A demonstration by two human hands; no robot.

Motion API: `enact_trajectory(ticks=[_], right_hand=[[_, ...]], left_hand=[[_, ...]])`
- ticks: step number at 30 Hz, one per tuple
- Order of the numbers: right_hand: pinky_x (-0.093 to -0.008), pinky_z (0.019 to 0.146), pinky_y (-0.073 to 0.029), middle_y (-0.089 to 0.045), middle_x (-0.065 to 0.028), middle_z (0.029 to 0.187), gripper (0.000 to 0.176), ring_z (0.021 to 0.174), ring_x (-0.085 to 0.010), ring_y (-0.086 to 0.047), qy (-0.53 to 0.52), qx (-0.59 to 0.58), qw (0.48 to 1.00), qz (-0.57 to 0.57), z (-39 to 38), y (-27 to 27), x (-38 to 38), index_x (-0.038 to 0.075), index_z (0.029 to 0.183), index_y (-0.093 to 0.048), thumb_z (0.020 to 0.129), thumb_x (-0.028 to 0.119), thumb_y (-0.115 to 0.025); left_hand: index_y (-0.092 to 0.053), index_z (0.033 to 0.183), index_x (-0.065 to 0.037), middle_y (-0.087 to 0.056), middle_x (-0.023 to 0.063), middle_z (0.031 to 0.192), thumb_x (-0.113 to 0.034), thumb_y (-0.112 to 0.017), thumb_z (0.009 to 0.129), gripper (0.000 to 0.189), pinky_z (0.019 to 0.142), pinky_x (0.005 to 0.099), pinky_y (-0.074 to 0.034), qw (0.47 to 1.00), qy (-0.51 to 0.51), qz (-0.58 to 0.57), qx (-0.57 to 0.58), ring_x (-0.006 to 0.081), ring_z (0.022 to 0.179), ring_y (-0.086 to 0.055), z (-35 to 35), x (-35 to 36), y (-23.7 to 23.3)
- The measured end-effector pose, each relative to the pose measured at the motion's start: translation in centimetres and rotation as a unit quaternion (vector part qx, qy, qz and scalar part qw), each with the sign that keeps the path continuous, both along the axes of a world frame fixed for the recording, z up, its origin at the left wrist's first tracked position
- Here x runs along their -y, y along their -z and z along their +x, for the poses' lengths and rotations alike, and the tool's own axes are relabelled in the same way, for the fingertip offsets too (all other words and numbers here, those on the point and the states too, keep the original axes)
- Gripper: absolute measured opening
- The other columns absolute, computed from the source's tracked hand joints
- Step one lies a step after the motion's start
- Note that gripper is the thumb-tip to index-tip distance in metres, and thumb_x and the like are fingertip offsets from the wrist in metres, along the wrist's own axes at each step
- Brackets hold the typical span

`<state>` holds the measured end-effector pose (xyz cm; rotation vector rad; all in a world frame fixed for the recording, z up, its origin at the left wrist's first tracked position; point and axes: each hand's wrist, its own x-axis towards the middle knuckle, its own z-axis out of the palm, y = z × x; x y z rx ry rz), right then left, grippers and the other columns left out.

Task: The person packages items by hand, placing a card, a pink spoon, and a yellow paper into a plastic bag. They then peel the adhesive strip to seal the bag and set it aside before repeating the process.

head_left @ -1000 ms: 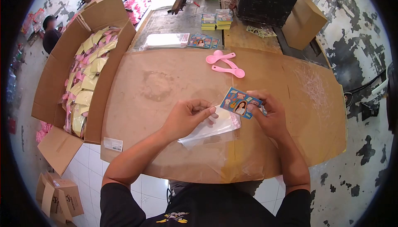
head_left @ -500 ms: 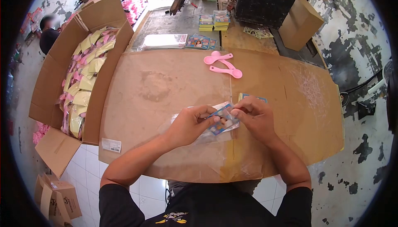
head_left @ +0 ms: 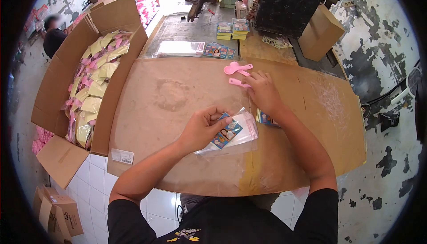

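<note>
My left hand (head_left: 202, 128) pinches a small blue printed card (head_left: 227, 130) between thumb and fingers. Beneath the card lie clear plastic bags (head_left: 249, 126) with a pinkish strip at one end, flat on the cardboard. My right hand (head_left: 264, 91) reaches forward, its bent fingers closed over the bowl end of a pink spoon (head_left: 238, 83); that bowl is hidden. Another pink spoon (head_left: 238, 68) lies just beyond, crossing one more. Partly under my right forearm sits a stack of blue and yellow cards (head_left: 264, 118).
Cardboard (head_left: 147, 124) covers the work surface. An open carton (head_left: 100, 124) of packed pink spoons and yellowish cards stands left. Behind are white sheets (head_left: 180, 48), card stacks (head_left: 239, 28) and a black box (head_left: 287, 6). A person (head_left: 52, 37) is at the far left.
My right hand has left the card and moved forward to the pink spoons. My left hand keeps the card, now lower and turned over the bags. The view has shifted slightly.
</note>
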<state>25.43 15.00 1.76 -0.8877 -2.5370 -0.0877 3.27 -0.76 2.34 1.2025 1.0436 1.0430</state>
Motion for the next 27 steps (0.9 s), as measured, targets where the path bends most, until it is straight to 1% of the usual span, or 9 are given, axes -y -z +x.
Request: enact_trajectory(ticks=[3, 6, 9, 12, 15, 18, 21, 24, 27], right_hand=[[-0.0402, 0.083, -0.055, -0.069, -0.0103, 0.108, 0.040, 0.094, -0.0247, -0.069, 0.011, -0.074, 0.970, -0.233, 0.3, -1.9, 1.7, 0.002, 0.128, -0.067, 0.089, -0.001, -0.068], [-0.0303, 0.077, -0.054, -0.064, -0.0054, 0.104, 0.055, 0.088, -0.0133, -0.067, -0.075, -0.285, 0.827, -0.478, 0.7, -4.4, 3.9, 0.002, 0.142, -0.057, 0.089, -0.005, -0.069], [-0.0245, 0.075, -0.053, -0.058, -0.0040, 0.105, 0.070, 0.090, -0.0077, -0.063, -0.084, -0.392, 0.773, -0.491, 0.4, -5.6, 6.0, 0.003, 0.153, -0.045, 0.089, -0.006, -0.072], [-0.0262, 0.077, -0.055, -0.058, -0.0062, 0.108, 0.073, 0.092, -0.0104, -0.066, -0.086, -0.402, 0.776, -0.478, 0.0, -5.9, 7.3, 0.003, 0.154, -0.043, 0.088, -0.005, -0.074], [-0.0270, 0.079, -0.056, -0.059, -0.0077, 0.109, 0.069, 0.097, -0.0128, -0.068, -0.074, -0.375, 0.792, -0.476, -0.4, -5.9, 8.4, 0.004, 0.151, -0.044, 0.089, -0.005, -0.074], [-0.0269, 0.081, -0.057, -0.060, -0.0089, 0.111, 0.067, 0.100, -0.0152, -0.070, -0.088, -0.462, 0.757, -0.453, -1.0, -4.4, 9.1, 0.005, 0.149, -0.045, 0.091, -0.007, -0.073], [-0.0312, 0.089, -0.056, -0.063, -0.0122, 0.117, 0.043, 0.107, -0.0198, -0.070, -0.085, -0.493, 0.766, -0.404, -1.4, -2.7, 10.3, 0.004, 0.139, -0.056, 0.098, 0.002, -0.069], [-0.0388, 0.099, -0.053, -0.066, -0.0163, 0.126, 0.023, 0.117, -0.0247, -0.066, -0.141, -0.315, 0.902, -0.258, 0.3, -2.8, 9.6, 0.001, 0.123, -0.067, 0.107, 0.017, -0.061], [-0.0431, 0.106, -0.047, -0.066, -0.0183, 0.132, 0.034, 0.125, -0.0280, -0.062, -0.216, -0.285, 0.860, -0.364, 2.0, -4.3, 8.4, 0.000, 0.114, -0.071, 0.111, 0.029, -0.052]], left_hand=[[-0.067, 0.125, 0.002, -0.076, 0.0044, 0.098, -0.013, -0.065, 0.107, 0.023, 0.066, 0.0210, -0.055, 1.000, -0.025, 0.003, 0.018, 0.0044, 0.084, -0.069, 0.2, 0.1, 0.2], [-0.067, 0.125, 0.002, -0.076, 0.0043, 0.099, -0.011, -0.065, 0.106, 0.023, 0.067, 0.0211, -0.055, 0.999, -0.034, 0.017, 0.013, 0.0041, 0.084, -0.069, 0.2, 0.1, 0.2], [-0.068, 0.125, 0.002, -0.077, 0.0044, 0.099, -0.011, -0.065, 0.106, 0.023, 0.067, 0.0213, -0.055, 0.999, -0.029, 0.033, 0.006, 0.0037, 0.085, -0.069, 0.4, 0.1, 0.7], [-0.069, 0.125, 0.002, -0.077, 0.0044, 0.098, -0.011, -0.066, 0.106, 0.024, 0.066, 0.0213, -0.055, 0.999, -0.019, 0.027, -0.001, 0.0035, 0.084, -0.068, 0.8, 0.3, 0.3], [-0.068, 0.126, 0.002, -0.077, 0.0047, 0.097, -0.015, -0.065, 0.106, 0.026, 0.068, 0.0224, -0.055, 1.000, 0.000, 0.004, -0.021, 0.0040, 0.083, -0.067, 0.7, 0.6, -0.1], [-0.069, 0.127, 0.002, -0.077, 0.0046, 0.096, -0.017, -0.065, 0.107, 0.028, 0.069, 0.0227, -0.055, 1.000, 0.003, -0.014, -0.011, 0.0038, 0.081, -0.067, 0.7, 0.6, -0.5], [-0.069, 0.127, 0.002, -0.077, 0.0047, 0.096, -0.018, -0.065, 0.107, 0.029, 0.069, 0.0224, -0.056, 1.000, -0.006, 0.005, 0.027, 0.0036, 0.081, -0.066, 0.9, 0.5, 0.1], [-0.068, 0.128, 0.003, -0.077, 0.0052, 0.097, -0.019, -0.066, 0.107, 0.030, 0.070, 0.0225, -0.056, 0.999, 0.020, 0.007, 0.027, 0.0039, 0.083, -0.067, 0.6, 0.6, 0.3], [-0.068, 0.128, 0.003, -0.077, 0.0056, 0.098, -0.019, -0.066, 0.107, 0.031, 0.071, 0.0228, -0.056, 0.998, 0.029, -0.005, 0.051, 0.0045, 0.084, -0.068, 0.7, 0.8, 0.2]])
